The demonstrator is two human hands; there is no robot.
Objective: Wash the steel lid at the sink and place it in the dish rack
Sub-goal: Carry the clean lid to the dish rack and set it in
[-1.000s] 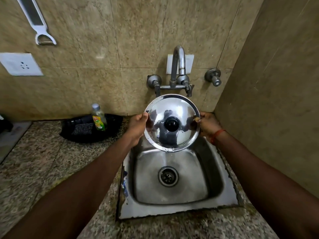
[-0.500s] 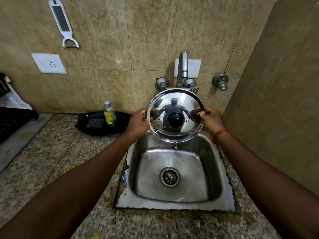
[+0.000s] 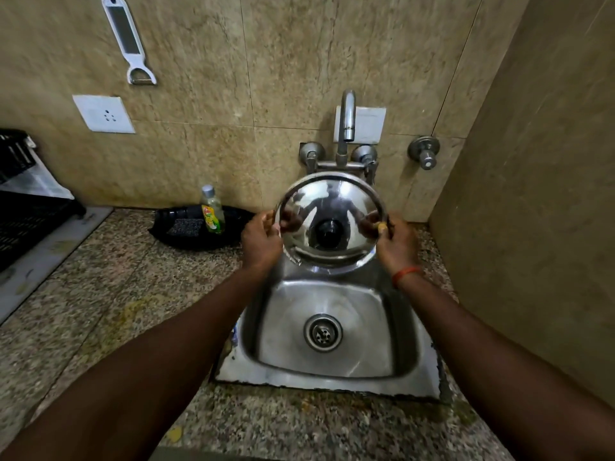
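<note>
The round steel lid (image 3: 336, 201), shiny with a black knob in its middle, is held tilted above the back of the steel sink (image 3: 332, 347), just below the tap (image 3: 346, 128). My left hand (image 3: 261, 242) grips its left rim and my right hand (image 3: 396, 242) grips its right rim. No water runs from the tap. The black dish rack (image 3: 23, 207) stands at the far left edge of the counter, only partly in view.
A green dish-soap bottle (image 3: 212, 211) stands in a black tray (image 3: 186, 237) with a scrub pad, left of the sink. A peeler (image 3: 128, 41) hangs on the tiled wall above a socket (image 3: 103, 113). A side wall closes in on the right.
The view has shifted, bringing the dish rack into sight at the left. The lid has tipped a little further back while both hands keep their grip on its rim.
</note>
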